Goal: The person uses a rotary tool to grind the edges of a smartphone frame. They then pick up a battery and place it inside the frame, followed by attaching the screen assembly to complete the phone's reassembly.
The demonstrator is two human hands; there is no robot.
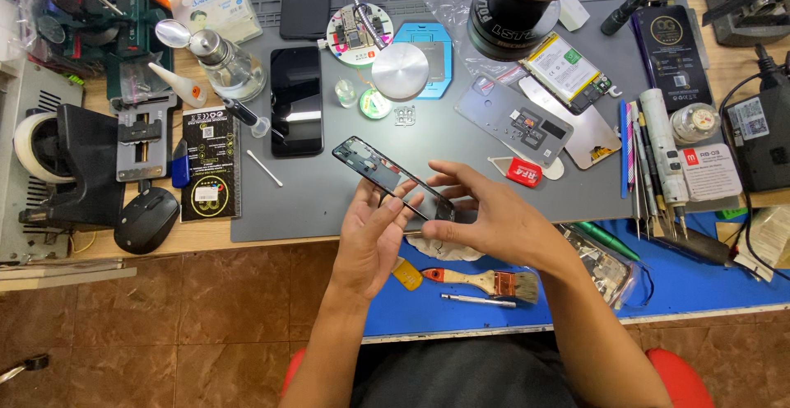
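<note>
A wooden bench (247,239) carries a wide grey work mat (329,202) across its middle, with a blue mat (699,280) over its front right corner; a microscope head (527,1) hangs over the back edge, right of centre; a black tape dispenser (62,165) stands at the left edge, and a black mouse (146,220) lies just in front of it near the front edge. On the grey mat, left of centre, lies a dark phone (296,99), face up; a phone battery (568,69) lies toward the back right. Above the front edge of the grey mat, at its middle, both hands hold a black phone frame (387,176), tilted, its far end pointing back and left; the left hand (370,239) supports it from below with curled fingers, thumb on the near rim; the right hand (494,215) pinches the near end between thumb and fingertips. On the blue mat, just in front of the hands, lies a brush (485,280) with a red and wooden handle; a thin metal tool (477,300) lies beside it, nearer the front edge; a cotton swab (265,168) lies on the grey mat near its left edge.
</note>
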